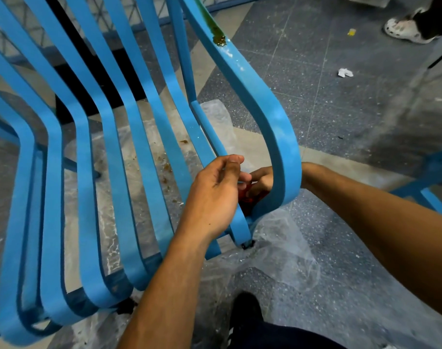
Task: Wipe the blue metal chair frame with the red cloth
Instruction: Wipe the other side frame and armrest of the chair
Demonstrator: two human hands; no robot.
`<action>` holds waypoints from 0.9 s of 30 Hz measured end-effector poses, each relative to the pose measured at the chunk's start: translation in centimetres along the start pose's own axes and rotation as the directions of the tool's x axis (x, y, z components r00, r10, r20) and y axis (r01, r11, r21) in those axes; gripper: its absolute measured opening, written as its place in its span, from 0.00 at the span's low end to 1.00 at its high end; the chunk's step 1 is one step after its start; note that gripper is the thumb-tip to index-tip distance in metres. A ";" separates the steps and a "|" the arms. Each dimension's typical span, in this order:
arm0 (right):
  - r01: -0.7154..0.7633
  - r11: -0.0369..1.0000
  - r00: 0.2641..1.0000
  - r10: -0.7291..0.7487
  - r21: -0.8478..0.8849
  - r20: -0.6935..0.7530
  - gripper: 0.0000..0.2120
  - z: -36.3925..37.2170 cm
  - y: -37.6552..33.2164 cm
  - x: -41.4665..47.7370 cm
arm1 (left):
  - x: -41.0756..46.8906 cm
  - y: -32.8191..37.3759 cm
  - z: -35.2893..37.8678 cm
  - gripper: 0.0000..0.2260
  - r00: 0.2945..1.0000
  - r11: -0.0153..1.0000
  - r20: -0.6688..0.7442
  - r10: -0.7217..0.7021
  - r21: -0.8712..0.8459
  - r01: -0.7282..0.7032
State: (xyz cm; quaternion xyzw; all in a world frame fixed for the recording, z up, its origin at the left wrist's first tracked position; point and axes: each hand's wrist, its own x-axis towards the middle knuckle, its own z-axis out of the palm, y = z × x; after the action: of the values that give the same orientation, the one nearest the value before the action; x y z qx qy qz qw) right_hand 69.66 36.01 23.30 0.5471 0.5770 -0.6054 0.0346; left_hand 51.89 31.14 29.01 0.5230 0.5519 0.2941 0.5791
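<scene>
The blue metal chair frame (277, 137) fills the left and centre, its slats curving down to the seat front. A brown-green smear (218, 37) runs along the top of the right armrest. The red cloth (250, 197) shows only as a small patch below the armrest's front curve, between my two hands. My left hand (214, 195) hovers in front of that curve with fingers loosely bent, touching the cloth's edge. My right hand (262, 178) reaches in from behind the armrest, mostly hidden by it, and its fingers grip the cloth.
Clear plastic sheeting (285, 248) lies on the speckled grey floor under the chair, with brown spots beneath the slats. A crumpled paper scrap (345, 72) lies on the floor. Another person's shoe (406, 28) stands at the top right. My own dark shoe (247, 311) is at the bottom.
</scene>
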 end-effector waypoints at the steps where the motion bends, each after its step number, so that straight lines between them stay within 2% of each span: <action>1: 0.008 0.999 1.000 -0.009 0.033 0.013 0.25 0.0 0.2 -0.3 | 0.0 -0.1 -0.1 0.12 1.000 1.000 -0.007 0.003 0.004 -0.003; 2: 0.004 0.998 1.000 -0.006 0.064 0.019 0.25 0.0 0.2 -0.8 | 0.0 -0.1 -0.3 0.12 1.000 1.000 -0.013 0.008 0.007 -0.008; 5: 0.050 0.990 0.998 -0.044 0.130 -0.044 0.13 -0.1 0.7 -2.1 | 0.0 -0.1 -0.6 0.12 1.000 1.000 -0.021 0.016 0.005 -0.016; 8: 0.143 0.972 0.963 -0.092 0.188 -0.253 0.07 -0.5 2.5 -2.3 | 0.0 0.1 -0.6 0.12 0.999 1.000 -0.030 0.020 -0.005 -0.020; 11: 0.173 0.949 0.941 -0.079 0.265 -0.330 0.11 -1.0 3.2 -1.9 | 0.1 0.2 -0.6 0.12 0.999 1.000 -0.035 0.014 -0.012 -0.015; 13: 0.204 0.929 0.950 -0.113 0.309 -0.290 0.08 -0.6 2.3 -2.1 | 0.1 0.2 -0.6 0.12 0.999 1.000 -0.041 0.017 -0.002 -0.017; 15: 0.150 0.942 0.978 -0.098 0.300 -0.183 0.09 0.0 1.3 -2.0 | 0.1 0.2 -0.5 0.12 0.999 1.000 -0.045 0.019 0.003 -0.019; 17: 0.073 0.973 0.991 -0.045 0.221 -0.127 0.24 0.5 1.6 -0.8 | 0.1 0.2 -0.5 0.12 0.999 1.000 -0.042 0.017 -0.005 -0.017; 18: 0.049 0.979 0.994 -0.029 0.197 -0.106 0.27 0.5 1.6 -0.2 | 0.1 0.2 -0.4 0.12 0.999 1.000 -0.038 0.017 -0.007 -0.017; 21: 0.004 0.997 0.995 0.003 0.072 -0.098 0.17 0.4 1.3 0.5 | 0.0 0.1 -0.3 0.13 0.999 1.000 -0.028 0.022 0.005 -0.022; 25: 0.000 0.998 0.999 0.003 0.061 -0.054 0.19 0.1 0.8 0.0 | 0.0 0.1 -0.6 0.13 0.999 1.000 -0.027 0.021 0.014 -0.020; 27: 0.025 0.993 1.000 -0.025 0.111 0.001 0.18 -0.1 0.1 -1.1 | 0.0 0.1 -0.8 0.13 0.999 0.999 -0.040 0.025 0.024 -0.024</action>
State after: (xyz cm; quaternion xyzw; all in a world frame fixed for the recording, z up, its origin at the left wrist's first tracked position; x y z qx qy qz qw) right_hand 70.29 35.40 24.05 0.5401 0.5491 -0.6378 -0.0027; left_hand 51.12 31.41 29.26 0.5302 0.5605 0.3052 0.5581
